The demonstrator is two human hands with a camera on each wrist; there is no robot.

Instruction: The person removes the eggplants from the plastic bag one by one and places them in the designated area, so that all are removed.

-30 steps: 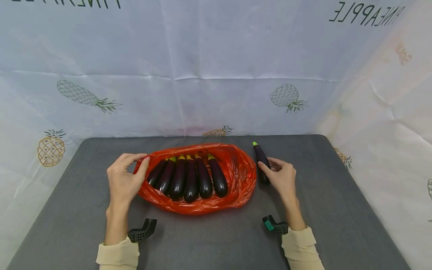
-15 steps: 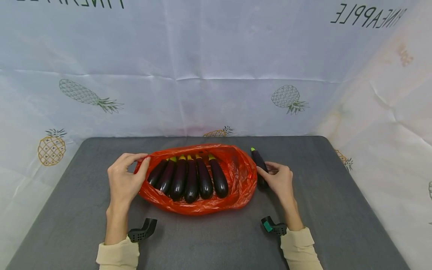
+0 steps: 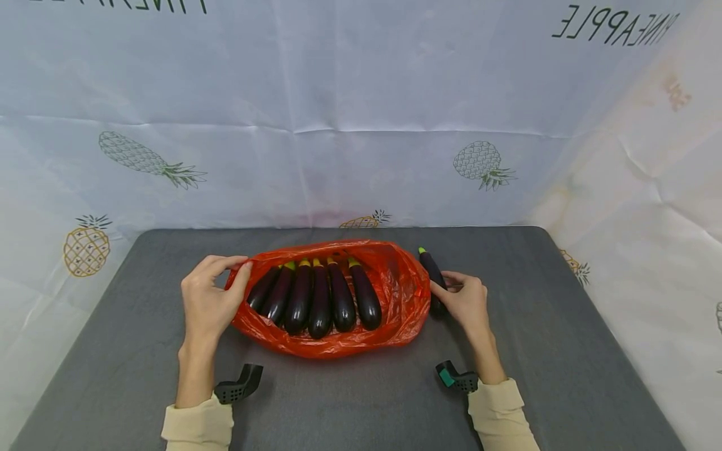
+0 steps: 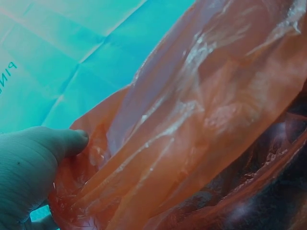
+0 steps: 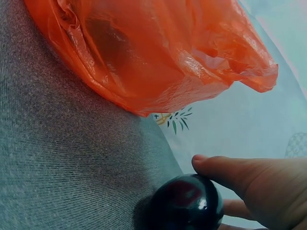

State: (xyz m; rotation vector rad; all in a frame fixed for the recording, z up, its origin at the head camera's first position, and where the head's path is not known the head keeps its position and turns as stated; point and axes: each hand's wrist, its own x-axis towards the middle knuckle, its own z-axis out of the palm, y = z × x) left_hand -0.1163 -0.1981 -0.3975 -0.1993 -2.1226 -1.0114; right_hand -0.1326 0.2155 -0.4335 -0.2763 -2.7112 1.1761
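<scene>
In the head view, a red plastic bag [image 3: 416,294] lies mouth up on the table with several dark purple eggplants [image 3: 320,304] side by side in it. My left hand [image 3: 209,300] pinches the bag's left rim between thumb and fingers. The left wrist view shows that thumb [image 4: 72,142] against the crumpled film. Just outside the bag's right side lies a single eggplant [image 3: 432,268], its green stem end pointing away. Around its middle my right hand [image 3: 467,304] holds it, thumb on the near left side. The right wrist view shows its rounded end [image 5: 184,203], apart from the bag.
The grey table [image 3: 350,401] extends around the bag on every side. At its far edge hangs a white sheet [image 3: 361,175] printed with pineapples. Each forearm wears a black wrist mount [image 3: 239,385].
Over the first half second, my right hand and the single eggplant shifted slightly left and toward me, closer to the bag. Since then both are almost still. The left hand keeps its place.
</scene>
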